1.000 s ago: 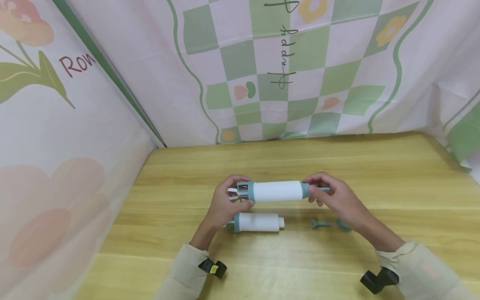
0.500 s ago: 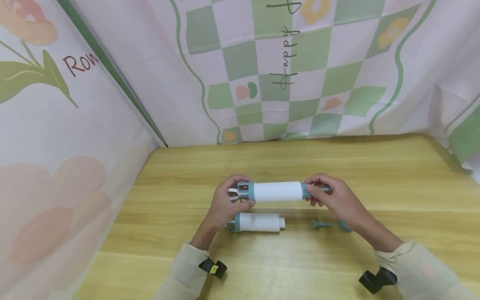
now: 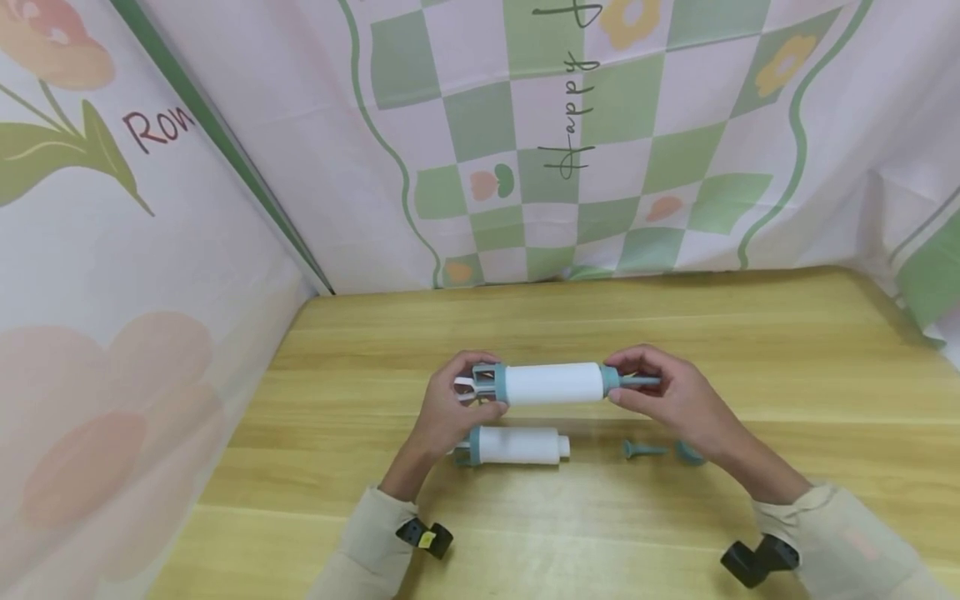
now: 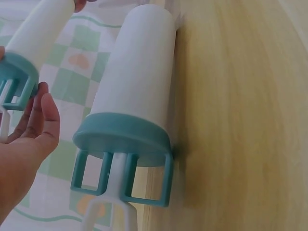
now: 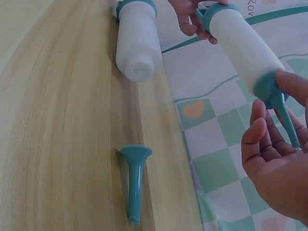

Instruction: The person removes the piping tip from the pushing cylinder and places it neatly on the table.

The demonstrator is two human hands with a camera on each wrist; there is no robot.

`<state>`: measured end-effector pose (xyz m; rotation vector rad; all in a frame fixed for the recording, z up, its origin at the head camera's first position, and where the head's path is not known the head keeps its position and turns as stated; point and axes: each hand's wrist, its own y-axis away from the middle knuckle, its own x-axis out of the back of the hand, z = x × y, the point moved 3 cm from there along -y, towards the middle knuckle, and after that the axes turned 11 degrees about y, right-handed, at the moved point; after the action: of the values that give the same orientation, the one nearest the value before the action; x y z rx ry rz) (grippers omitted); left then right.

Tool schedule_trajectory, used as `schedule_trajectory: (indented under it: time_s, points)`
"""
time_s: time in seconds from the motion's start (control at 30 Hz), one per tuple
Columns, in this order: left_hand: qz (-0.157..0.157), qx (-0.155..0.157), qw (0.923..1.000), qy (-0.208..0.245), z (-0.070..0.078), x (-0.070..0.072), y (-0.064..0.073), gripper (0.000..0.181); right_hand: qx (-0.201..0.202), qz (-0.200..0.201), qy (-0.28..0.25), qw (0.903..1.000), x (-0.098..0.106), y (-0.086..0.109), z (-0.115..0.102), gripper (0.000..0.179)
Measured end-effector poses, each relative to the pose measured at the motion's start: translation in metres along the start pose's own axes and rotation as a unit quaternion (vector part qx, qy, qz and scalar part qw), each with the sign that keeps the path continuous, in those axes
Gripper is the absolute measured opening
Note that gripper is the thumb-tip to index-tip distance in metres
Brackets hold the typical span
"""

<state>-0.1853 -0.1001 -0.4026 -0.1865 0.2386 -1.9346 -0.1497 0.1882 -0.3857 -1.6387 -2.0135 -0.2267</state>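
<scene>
A white icing syringe [image 3: 553,383] with a teal handle frame and a teal nozzle [image 3: 641,381] is held sideways above the table. My left hand [image 3: 447,408] grips its handle end, thumb at the teal ring [image 3: 502,384]. At the other end my right hand [image 3: 686,408] has thumb and fingers around the teal collar [image 5: 267,87]; the thin nozzle points in toward the palm. A second white icing syringe [image 3: 517,445] lies on the table just below, its nozzle end bare. My left wrist partly covers that one's handle in the head view.
A loose teal nozzle [image 5: 135,180] lies on the wooden table [image 3: 570,533] right of the second syringe. Near it, a round teal cap [image 3: 688,452] sits partly behind my right wrist. A patterned curtain [image 3: 555,192] hangs along the table's back edge.
My right thumb and fingers have shifted on the collar, so more of the nozzle shows. My left hand and the syringe have stayed almost in place.
</scene>
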Motion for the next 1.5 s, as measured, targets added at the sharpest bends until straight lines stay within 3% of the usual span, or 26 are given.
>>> schedule_trajectory:
  time_s: [0.23,0.4,0.83,1.2,1.5]
  points:
    - [0.005,-0.006,1.0,-0.004,-0.0001,0.0012,0.0008,0.049,0.009,0.01,0.056,0.9983,-0.0029,-0.002,-0.0031,0.029]
    - [0.004,-0.008,0.9999,-0.008,-0.0006,0.0017,0.0004,0.049,-0.016,0.03,0.091,0.9953,-0.0022,-0.0026,-0.0043,0.029]
    - [0.003,-0.01,0.9999,-0.005,-0.0015,0.0028,-0.0004,0.048,0.002,0.023,0.025,0.9994,-0.0001,-0.002,-0.0043,0.023]
    - [0.006,-0.009,0.9999,-0.012,-0.002,0.0036,0.0017,0.048,-0.003,0.016,0.012,0.9998,-0.0004,0.0006,-0.0013,0.032]
    - [0.007,-0.011,0.9999,-0.011,-0.0014,0.0038,0.0018,0.048,-0.002,0.028,0.035,0.999,0.0002,-0.0026,-0.0031,0.026]
